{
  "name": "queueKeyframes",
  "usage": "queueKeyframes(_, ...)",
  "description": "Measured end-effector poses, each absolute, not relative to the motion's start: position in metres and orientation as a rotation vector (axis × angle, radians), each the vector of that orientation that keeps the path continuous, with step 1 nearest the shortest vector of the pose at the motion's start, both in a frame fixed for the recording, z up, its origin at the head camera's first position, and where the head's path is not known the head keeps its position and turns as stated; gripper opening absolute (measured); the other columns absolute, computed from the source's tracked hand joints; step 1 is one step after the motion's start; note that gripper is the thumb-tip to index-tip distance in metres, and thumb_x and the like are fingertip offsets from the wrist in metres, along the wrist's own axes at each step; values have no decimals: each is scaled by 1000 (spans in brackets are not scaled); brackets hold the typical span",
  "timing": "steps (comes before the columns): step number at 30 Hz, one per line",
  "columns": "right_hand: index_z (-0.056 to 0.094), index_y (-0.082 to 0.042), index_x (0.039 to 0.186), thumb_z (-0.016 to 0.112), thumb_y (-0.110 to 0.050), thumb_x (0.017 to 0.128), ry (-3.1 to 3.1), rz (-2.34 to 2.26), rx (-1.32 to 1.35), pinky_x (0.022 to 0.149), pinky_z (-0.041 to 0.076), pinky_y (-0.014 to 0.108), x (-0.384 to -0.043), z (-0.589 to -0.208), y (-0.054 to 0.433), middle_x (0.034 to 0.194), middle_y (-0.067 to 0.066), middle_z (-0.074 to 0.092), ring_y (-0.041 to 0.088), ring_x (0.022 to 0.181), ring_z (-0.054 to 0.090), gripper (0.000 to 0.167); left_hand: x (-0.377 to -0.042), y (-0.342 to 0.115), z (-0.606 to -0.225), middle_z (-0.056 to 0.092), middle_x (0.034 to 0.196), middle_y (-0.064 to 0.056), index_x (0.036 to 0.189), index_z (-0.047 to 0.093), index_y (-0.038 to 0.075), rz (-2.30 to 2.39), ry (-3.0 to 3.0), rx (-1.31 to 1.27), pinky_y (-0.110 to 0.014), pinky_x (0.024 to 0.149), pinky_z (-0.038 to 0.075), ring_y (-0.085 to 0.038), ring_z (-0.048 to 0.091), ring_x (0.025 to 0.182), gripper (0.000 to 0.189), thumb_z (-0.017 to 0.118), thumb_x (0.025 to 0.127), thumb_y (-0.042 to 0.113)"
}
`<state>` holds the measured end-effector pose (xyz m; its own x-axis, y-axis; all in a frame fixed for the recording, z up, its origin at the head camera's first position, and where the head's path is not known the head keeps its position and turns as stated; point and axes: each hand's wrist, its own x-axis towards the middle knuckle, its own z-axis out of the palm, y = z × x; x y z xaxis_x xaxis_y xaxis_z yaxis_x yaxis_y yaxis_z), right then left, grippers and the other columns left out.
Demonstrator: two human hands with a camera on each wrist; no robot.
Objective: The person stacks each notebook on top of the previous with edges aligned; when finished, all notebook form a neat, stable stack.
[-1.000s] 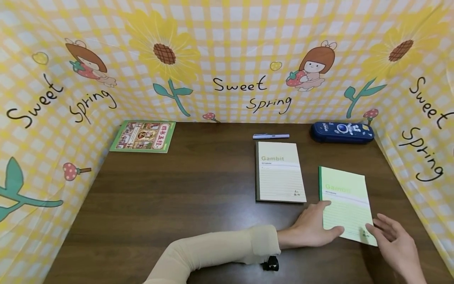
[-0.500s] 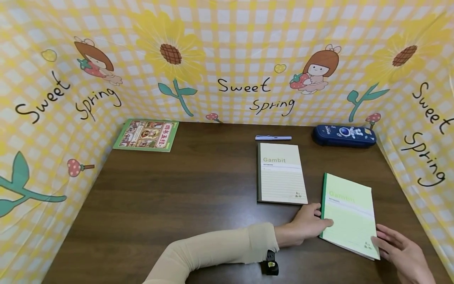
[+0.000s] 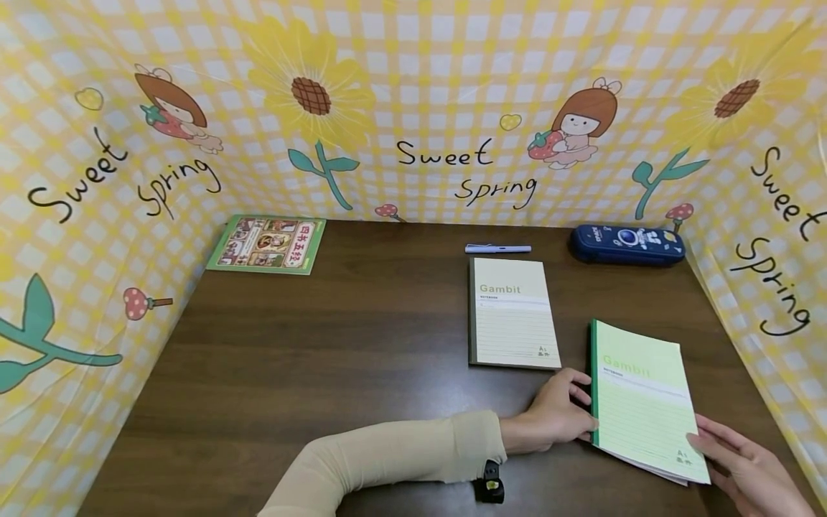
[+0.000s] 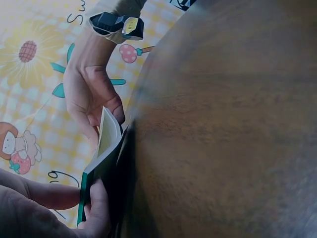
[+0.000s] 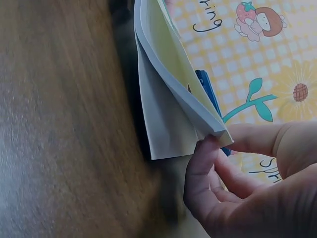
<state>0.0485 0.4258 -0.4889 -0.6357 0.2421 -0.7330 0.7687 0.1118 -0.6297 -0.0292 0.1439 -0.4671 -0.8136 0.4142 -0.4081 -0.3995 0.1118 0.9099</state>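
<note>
A pale green notebook with a dark green spine is raised at the right of the table, both hands on it. My left hand pinches its spine between thumb and fingers; the left wrist view shows this left hand close up. At the lower right corner, my right hand holds the notebook's edge. In the right wrist view, the right hand pinches the front cover with a bundle of pages, while a back leaf hangs apart below. A white notebook lies flat to its left.
A lilac pen lies behind the white notebook. The dark blue pencil case stands at the back right, and a green-bordered book lies at the back left. Yellow checked cloth walls the brown table on three sides.
The green notebook has come nearer and slightly right, lifting off the table. My left fingers have moved from its cover to its spine; my right hand has shifted right and nearer with the corner.
</note>
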Motion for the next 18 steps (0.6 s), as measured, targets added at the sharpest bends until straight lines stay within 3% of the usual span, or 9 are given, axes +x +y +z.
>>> queueKeyframes(3,1,-3,167,70,-56,96,1928,-1577,962,75,56,18,47,-484,423,89,-45,50,-20,84,57,112,-30,140,-466,58,92,0,121,63,13,1765,1799,45,-31,57,62,-10,58,63,55,72,78,-21)
queueKeyframes(8,2,-4,167,70,-54,96,1937,-1595,941,77,57,19,43,-477,415,94,-45,48,-18,88,59,111,-35,129,-460,58,94,2,123,62,14,1765,1798,87,-27,56,61,-7,62,69,55,73,80,-18)
queueKeyframes(9,2,-5,167,70,-54,96,1943,-1594,932,79,57,19,42,-475,413,99,-44,48,-18,89,59,110,-35,126,-459,58,94,2,124,62,14,1765,1800,99,-27,56,61,-7,62,69,55,73,80,-18)
queueKeyframes(11,2,-7,168,68,-55,97,1954,-1589,910,79,56,17,39,-472,408,127,-29,59,-21,89,56,109,-37,119,-456,59,96,3,126,61,14,1764,1807,129,-27,57,61,-6,62,70,56,74,81,-17)
queueKeyframes(13,0,-8,168,66,-56,98,1961,-1582,866,80,54,16,36,-469,403,156,-8,44,-24,91,52,107,-38,112,-452,59,97,3,128,61,14,1763,1819,165,-27,59,62,-5,62,72,57,74,81,-16)
queueKeyframes(14,0,-8,168,65,-55,99,1965,-1589,842,81,54,16,34,-468,401,160,-4,38,-24,92,52,106,-38,109,-451,59,98,3,129,60,13,1762,1826,183,-27,60,62,-4,63,73,57,74,82,-15)
queueKeyframes(16,2,-8,168,65,-53,100,1975,-1603,805,81,54,17,30,-467,396,162,3,35,-22,95,53,103,-40,101,-448,59,100,3,131,59,13,1761,1847,223,-26,61,62,-3,62,75,58,74,83,-14)
queueKeyframes(18,7,-7,168,67,-48,100,1993,-1637,767,83,55,19,26,-465,391,140,-14,51,-16,99,57,99,-42,95,-446,59,102,2,133,59,12,1758,1869,255,-24,61,61,-2,62,77,57,74,84,-13)
